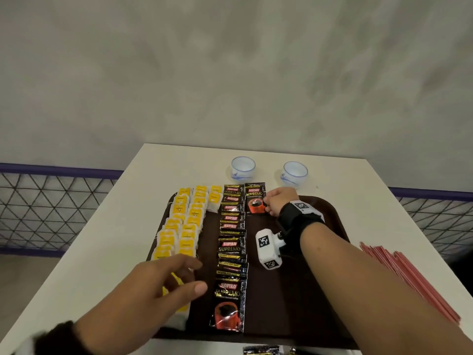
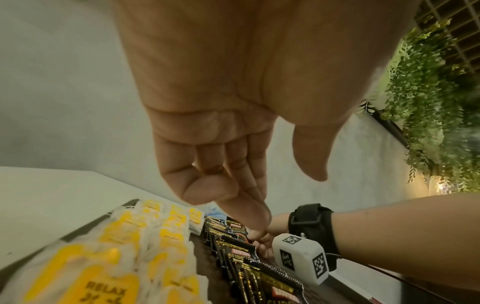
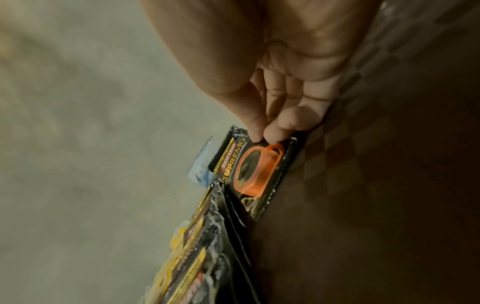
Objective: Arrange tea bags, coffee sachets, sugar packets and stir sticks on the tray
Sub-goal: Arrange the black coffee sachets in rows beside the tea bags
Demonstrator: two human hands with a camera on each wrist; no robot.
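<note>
A brown tray (image 1: 302, 298) lies on the white table. Yellow tea bags (image 1: 188, 228) fill columns along its left side. Black coffee sachets (image 1: 231, 249) overlap in one column down the middle. My right hand (image 1: 267, 204) reaches to the tray's far end and pinches the right edge of one more coffee sachet (image 1: 255, 199) lying beside the top of that column. In the right wrist view, thumb and finger of the right hand (image 3: 263, 138) pinch that sachet (image 3: 255, 170). My left hand (image 1: 198, 276) hovers over the nearest tea bags, fingers relaxed and holding nothing.
Red stir sticks (image 1: 409, 275) lie in a bundle on the table right of the tray. Two small white cups (image 1: 243, 167) (image 1: 294, 173) stand beyond the tray. More sachets (image 1: 263, 351) show at the near table edge. The tray's right half is bare.
</note>
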